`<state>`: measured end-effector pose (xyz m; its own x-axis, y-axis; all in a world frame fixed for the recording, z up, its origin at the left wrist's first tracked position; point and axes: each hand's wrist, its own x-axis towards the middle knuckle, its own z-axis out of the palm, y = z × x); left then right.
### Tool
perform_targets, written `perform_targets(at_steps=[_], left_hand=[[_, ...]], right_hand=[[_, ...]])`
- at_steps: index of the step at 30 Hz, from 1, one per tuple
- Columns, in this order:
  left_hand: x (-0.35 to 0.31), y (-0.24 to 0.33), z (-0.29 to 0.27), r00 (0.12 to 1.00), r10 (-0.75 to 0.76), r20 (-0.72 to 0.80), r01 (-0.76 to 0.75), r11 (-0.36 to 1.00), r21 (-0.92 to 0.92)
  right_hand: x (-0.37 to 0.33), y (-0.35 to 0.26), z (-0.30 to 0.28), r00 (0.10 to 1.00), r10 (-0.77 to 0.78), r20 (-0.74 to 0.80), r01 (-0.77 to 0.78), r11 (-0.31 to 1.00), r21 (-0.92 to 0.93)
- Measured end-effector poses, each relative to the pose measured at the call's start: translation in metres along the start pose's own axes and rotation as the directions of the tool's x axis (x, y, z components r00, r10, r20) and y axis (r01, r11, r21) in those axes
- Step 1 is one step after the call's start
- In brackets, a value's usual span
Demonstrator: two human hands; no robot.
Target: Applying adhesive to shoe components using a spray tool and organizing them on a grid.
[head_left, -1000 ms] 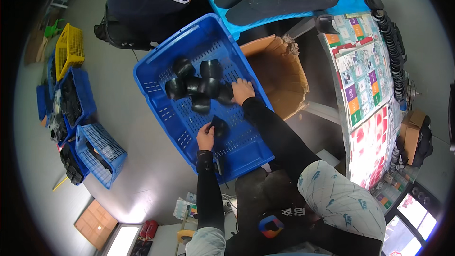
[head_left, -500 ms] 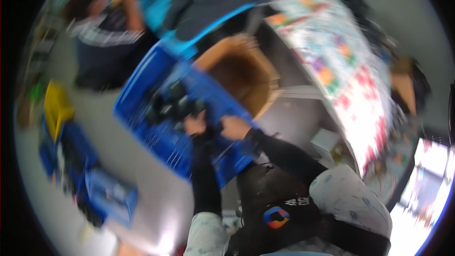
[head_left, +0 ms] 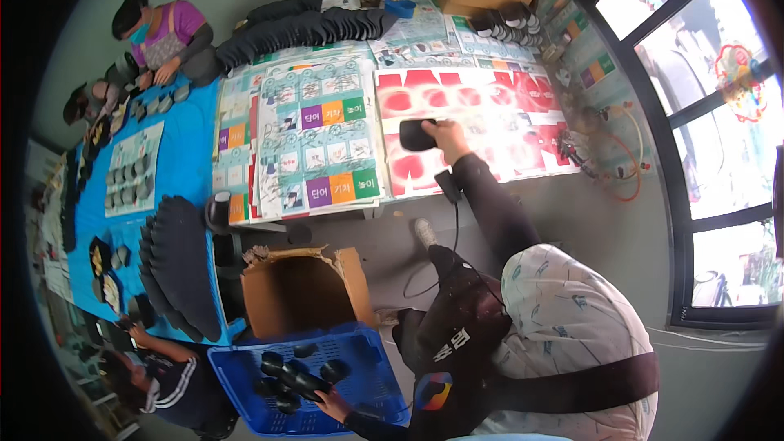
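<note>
Over a red-and-white printed sheet (head_left: 474, 124) on the paper-covered table, my right hand (head_left: 451, 142) grips a black cup-shaped piece (head_left: 416, 136) by its right edge. My right arm is stretched out. Low in the view, my left hand (head_left: 332, 405) is closed around the near end of a short row of nested black cup-shaped pieces (head_left: 300, 379). That row lies over a blue plastic crate (head_left: 390, 369), where several similar dark pieces rest loose. Part of my left fingers is hidden by the row.
An open cardboard box (head_left: 347, 282) stands beyond the crate. Long rows of dark pieces (head_left: 302, 41) line the table's back. On the left, a blue-covered table (head_left: 184, 151) bears more pieces, with several people around it. A black cable (head_left: 457, 233) hangs by my right arm.
The view has swung toward the printed table. My right hand has left the crate and reached over the red-and-white sheet with a black piece; my left hand stays at the crate.
</note>
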<state>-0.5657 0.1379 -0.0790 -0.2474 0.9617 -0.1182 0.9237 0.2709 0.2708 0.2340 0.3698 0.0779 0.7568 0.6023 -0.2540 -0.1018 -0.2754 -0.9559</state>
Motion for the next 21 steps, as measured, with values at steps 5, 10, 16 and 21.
perform_targets(at_steps=[5, 10, 16, 21], left_hand=[[-0.031, 0.090, -0.058, 0.994, 0.059, 0.089, -0.053, 0.996, -0.069], [-0.027, 0.301, -0.105, 0.977, 0.194, -0.089, -0.199, 0.979, -0.043], [-0.028, 0.415, -0.113, 0.996, 0.086, 0.012, -0.080, 0.965, -0.249], [0.002, 0.512, -0.105, 0.986, 0.034, 0.161, 0.089, 0.715, -0.694]], right_hand=[[0.137, 0.017, 0.000, 0.998, 0.058, 0.002, -0.056, 0.974, -0.221], [0.218, 0.066, 0.022, 0.986, 0.136, -0.093, -0.145, 0.984, -0.102], [0.238, 0.074, 0.047, 0.988, 0.123, -0.097, -0.131, 0.987, -0.089], [0.243, 0.058, 0.043, 0.997, 0.025, -0.076, -0.049, 0.947, -0.318]])
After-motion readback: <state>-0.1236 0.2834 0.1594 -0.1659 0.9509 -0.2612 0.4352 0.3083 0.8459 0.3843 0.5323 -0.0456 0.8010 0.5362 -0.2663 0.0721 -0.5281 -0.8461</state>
